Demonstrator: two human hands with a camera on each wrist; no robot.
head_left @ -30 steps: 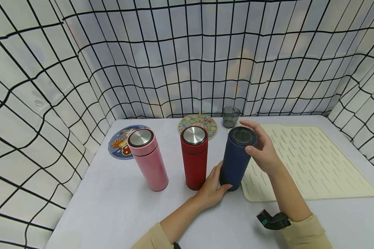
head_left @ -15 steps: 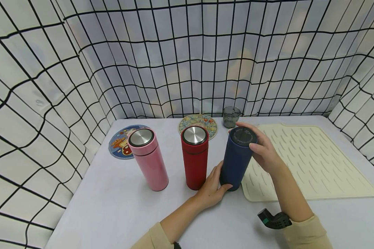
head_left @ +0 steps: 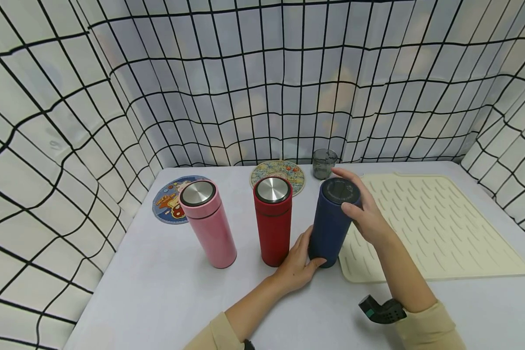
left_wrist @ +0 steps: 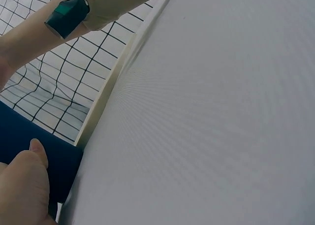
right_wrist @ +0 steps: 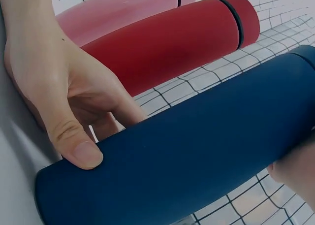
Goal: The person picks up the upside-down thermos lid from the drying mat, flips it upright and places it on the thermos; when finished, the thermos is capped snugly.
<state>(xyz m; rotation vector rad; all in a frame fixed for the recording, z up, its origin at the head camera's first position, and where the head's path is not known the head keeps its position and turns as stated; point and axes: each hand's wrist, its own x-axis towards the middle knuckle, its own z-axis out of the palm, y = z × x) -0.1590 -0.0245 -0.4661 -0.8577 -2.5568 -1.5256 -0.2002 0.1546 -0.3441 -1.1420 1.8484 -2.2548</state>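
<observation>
A dark blue thermos flask point(head_left: 330, 231) with a black-topped lid stands at the right of three flasks in the head view. My left hand point(head_left: 295, 270) holds it low down, its thumb across the front near the base. In the right wrist view that left hand's thumb point(right_wrist: 87, 155) lies on the blue wall. My right hand point(head_left: 369, 214) grips the flask's top from the right, thumb in front and fingers behind the lid. To the left stands a red thermos flask point(head_left: 273, 228), close by my left fingers. Farther left is a pink thermos flask point(head_left: 210, 228).
A cream ridged mat point(head_left: 433, 223) lies to the right, partly behind the blue flask. At the back are a grey glass point(head_left: 324, 164), a round patterned coaster point(head_left: 262, 170) and a blue cartoon coaster point(head_left: 164, 204). Black netting point(head_left: 284, 92) surrounds the white table point(head_left: 157, 301).
My right hand shifts slightly around the top of the blue flask, its thumb moving right, then back left. My left hand and the flasks keep their places.
</observation>
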